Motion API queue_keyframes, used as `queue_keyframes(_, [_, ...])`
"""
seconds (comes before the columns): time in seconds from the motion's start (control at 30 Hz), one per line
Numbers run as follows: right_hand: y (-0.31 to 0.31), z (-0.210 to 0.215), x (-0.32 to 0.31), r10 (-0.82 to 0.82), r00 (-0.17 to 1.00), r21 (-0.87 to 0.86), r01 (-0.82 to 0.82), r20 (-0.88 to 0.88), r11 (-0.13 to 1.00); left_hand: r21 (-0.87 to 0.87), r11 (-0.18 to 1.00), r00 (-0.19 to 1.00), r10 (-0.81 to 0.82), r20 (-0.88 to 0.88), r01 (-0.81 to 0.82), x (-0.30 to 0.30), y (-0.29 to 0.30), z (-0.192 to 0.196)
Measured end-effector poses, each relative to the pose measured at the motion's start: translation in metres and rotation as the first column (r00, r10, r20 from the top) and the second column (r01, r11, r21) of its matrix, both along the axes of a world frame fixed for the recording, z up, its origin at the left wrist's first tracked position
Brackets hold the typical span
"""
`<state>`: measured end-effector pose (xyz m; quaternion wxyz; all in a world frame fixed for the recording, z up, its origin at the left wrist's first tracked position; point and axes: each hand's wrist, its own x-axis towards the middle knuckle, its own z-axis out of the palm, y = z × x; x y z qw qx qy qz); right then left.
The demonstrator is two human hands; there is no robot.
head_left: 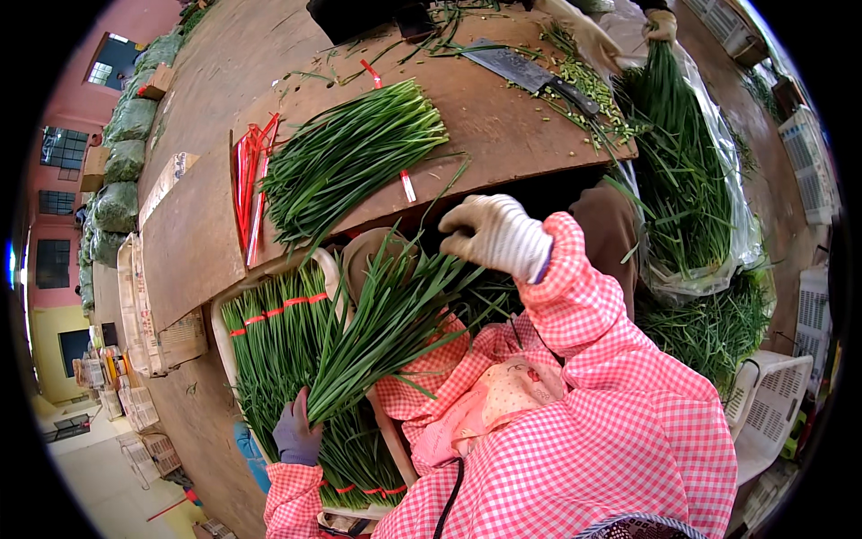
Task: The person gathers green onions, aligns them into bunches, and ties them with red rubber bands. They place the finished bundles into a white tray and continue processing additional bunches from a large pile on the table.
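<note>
My left hand, in a purple glove, grips the stem end of a loose bunch of green chives that fans up and to the right over my lap. My right hand, in a white knit glove, is closed on the leaf tips of that same bunch. Under the bunch, a white crate holds chive bundles tied with red bands. An untied pile of chives lies on the brown board in front of me.
Red tie strips lie at the board's left. A cleaver rests on the far right among chive trimmings. Another person's gloved hands hold chives in a clear plastic bag. White baskets stand at right.
</note>
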<state>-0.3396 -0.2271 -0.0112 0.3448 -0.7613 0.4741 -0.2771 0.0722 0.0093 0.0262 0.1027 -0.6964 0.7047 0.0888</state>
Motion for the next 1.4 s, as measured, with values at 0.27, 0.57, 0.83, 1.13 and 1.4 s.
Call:
queue_keyframes(0.27, [-0.002, 0.004, 0.050, 0.294, 0.947, -0.038, -0.301, -0.132, 0.953, 0.020, 1.000, 1.000, -0.023, 0.009, 0.022, -0.001, 0.002, 0.005])
queue_keyframes(0.57, [-0.010, -0.003, -0.019, -0.467, 0.748, 0.375, 0.309, 0.471, 0.874, 0.021, 0.999, 0.997, 0.037, -0.066, -0.036, -0.013, -0.003, 0.007])
queue_keyframes(0.83, [0.006, -0.056, -0.087, -0.462, 0.885, 0.010, 0.462, 0.059, 0.887, -0.016, 0.982, 0.943, 0.175, -0.282, -0.187, -0.001, 0.004, 0.012])
queue_keyframes(1.13, [0.025, -0.058, -0.100, -0.440, 0.896, 0.076, 0.435, 0.059, 0.897, -0.168, 0.985, 0.991, 0.004, -0.133, -0.027, 0.003, -0.010, 0.056])
queue_keyframes(1.4, [0.034, -0.041, -0.097, -0.351, 0.913, 0.190, 0.390, -0.209, 0.901, -0.210, 0.932, 0.885, 0.186, -0.427, -0.297, -0.017, -0.012, 0.067])
